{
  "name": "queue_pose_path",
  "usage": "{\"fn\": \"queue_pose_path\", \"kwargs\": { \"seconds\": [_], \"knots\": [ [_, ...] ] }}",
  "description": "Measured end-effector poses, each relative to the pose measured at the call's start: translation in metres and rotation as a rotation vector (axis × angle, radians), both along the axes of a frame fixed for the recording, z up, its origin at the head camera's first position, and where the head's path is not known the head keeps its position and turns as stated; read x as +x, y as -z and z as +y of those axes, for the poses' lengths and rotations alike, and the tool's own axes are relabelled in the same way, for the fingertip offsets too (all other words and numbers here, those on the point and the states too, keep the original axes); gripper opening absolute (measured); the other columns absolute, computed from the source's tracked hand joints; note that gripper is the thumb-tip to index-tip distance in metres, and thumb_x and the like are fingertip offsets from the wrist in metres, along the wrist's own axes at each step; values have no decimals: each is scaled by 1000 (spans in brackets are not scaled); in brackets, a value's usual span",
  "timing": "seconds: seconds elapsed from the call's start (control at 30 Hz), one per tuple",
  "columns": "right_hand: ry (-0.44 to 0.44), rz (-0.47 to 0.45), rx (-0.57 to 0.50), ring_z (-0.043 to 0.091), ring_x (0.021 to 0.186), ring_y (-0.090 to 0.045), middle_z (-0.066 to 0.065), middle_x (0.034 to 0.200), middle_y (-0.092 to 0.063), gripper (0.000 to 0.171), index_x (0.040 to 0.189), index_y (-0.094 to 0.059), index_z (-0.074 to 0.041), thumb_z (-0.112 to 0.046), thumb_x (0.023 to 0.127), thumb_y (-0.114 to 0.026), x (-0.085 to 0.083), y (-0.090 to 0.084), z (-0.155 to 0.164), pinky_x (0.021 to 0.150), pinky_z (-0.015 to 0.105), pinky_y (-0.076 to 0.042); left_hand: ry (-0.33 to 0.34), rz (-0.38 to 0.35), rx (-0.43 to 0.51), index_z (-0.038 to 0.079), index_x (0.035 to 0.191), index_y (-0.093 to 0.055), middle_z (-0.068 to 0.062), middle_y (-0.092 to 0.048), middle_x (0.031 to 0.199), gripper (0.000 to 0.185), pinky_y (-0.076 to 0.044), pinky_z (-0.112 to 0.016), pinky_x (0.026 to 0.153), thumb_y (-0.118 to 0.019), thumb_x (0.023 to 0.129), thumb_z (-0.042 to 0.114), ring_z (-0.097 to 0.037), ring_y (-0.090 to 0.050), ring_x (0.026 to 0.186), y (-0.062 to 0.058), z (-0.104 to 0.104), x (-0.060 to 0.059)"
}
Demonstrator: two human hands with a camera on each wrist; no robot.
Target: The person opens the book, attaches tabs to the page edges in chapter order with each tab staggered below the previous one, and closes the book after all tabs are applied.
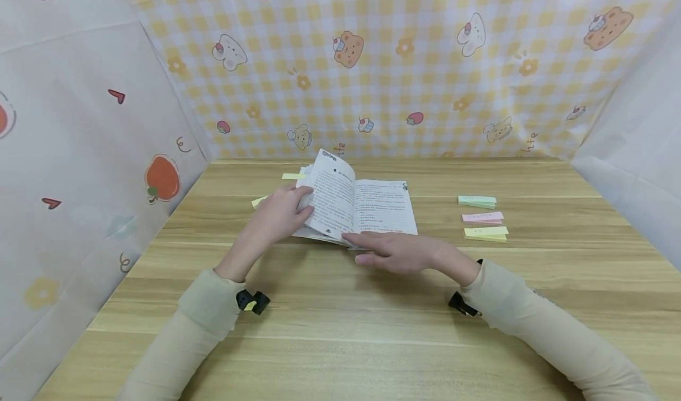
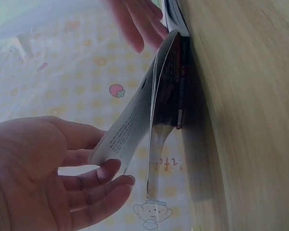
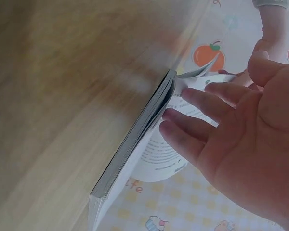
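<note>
While the left hand (image 1: 282,212) pinches a raised white paper leaf (image 1: 332,203) of the open paperback book (image 1: 383,209) near the wood-grain worktop's (image 1: 362,342) far edge, the right hand (image 1: 396,252), fingers straight, touches the book's near side. Light, limp paper likely creases easily; outer margins suit gripping.

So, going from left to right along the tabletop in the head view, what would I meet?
Left hand → lifted book page → right-hand book page → group of green, pink and yellow paper slips.
</note>
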State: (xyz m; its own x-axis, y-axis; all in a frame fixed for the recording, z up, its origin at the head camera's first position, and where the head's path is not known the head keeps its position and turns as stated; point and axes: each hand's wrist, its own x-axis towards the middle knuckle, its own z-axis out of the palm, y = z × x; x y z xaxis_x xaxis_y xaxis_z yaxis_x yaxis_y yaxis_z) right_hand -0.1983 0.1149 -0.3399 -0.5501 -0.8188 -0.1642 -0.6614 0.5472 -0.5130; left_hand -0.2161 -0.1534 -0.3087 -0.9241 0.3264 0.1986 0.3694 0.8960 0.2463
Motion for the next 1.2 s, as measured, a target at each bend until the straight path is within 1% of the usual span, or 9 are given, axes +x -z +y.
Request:
{"fn": "queue_pose_path", "kwargs": {
  "seconds": [0.23,0.4,0.53,0.6,0.8,0.93,1.0,1.1,1.2],
  "knots": [
    [1,-8,22,23,150,-24,6,165,-26,63,162,-22,-18,-46,108,-40,1,-1,1,121,45,-23,-18,-76,-49,2,137,-60,-26,-58,135,45,-52,-55,88,-64,98,23,-40,-62,115,3,-3,-2],
    [12,-13,39,22,150,-24,4,165,-25,63,163,-21,-21,-48,108,-39,1,0,2,121,44,-22,-12,-128,-101,1,140,-58,-25,-57,137,47,-50,-55,94,-62,99,24,-40,-59,121,6,-5,-4],
    [21,-19,50,21,151,-22,2,165,-23,63,163,-20,-23,-49,108,-39,1,0,2,121,43,-21,6,-135,-151,0,140,-58,-25,-59,136,47,-48,-54,98,-61,100,24,-38,-57,124,10,-7,-6],
    [25,-22,55,22,151,-21,1,166,-23,63,163,-20,-24,-49,108,-39,1,0,2,121,43,-21,20,-122,-173,0,138,-59,-24,-60,134,45,-48,-53,99,-62,100,23,-38,-57,124,12,-8,-7],
    [23,-23,53,25,151,-21,3,166,-22,64,163,-20,-23,-49,108,-38,2,-1,2,121,45,-20,26,-145,-188,0,136,-61,-23,-61,133,44,-48,-52,100,-66,98,22,-37,-58,123,18,-8,-9],
    [18,-22,49,27,151,-20,5,166,-23,63,163,-21,-22,-48,108,-38,3,-1,2,121,47,-20,34,-163,-192,-1,133,-62,-21,-65,126,41,-51,-50,93,-68,97,19,-35,-62,115,19,-7,-8],
    [24,-19,59,26,152,-20,5,166,-23,63,163,-21,-23,-49,108,-37,3,-1,2,122,45,-20,35,-168,-199,-1,129,-65,-19,-67,120,39,-52,-48,88,-70,96,19,-32,-64,107,20,-7,-8],
    [25,-17,67,26,151,-20,6,165,-23,63,163,-21,-24,-50,108,-37,2,0,2,121,45,-20,38,-187,-203,0,124,-67,-15,-69,109,35,-52,-44,79,-73,94,17,-27,-62,94,21,-8,-9],
    [23,-21,72,27,152,-20,9,166,-22,64,163,-20,-24,-50,108,-37,2,0,3,121,46,-20,35,-211,-206,1,118,-69,-12,-68,103,31,-51,-41,75,-74,92,17,-25,-60,87,24,-8,-10]
  ]
}}
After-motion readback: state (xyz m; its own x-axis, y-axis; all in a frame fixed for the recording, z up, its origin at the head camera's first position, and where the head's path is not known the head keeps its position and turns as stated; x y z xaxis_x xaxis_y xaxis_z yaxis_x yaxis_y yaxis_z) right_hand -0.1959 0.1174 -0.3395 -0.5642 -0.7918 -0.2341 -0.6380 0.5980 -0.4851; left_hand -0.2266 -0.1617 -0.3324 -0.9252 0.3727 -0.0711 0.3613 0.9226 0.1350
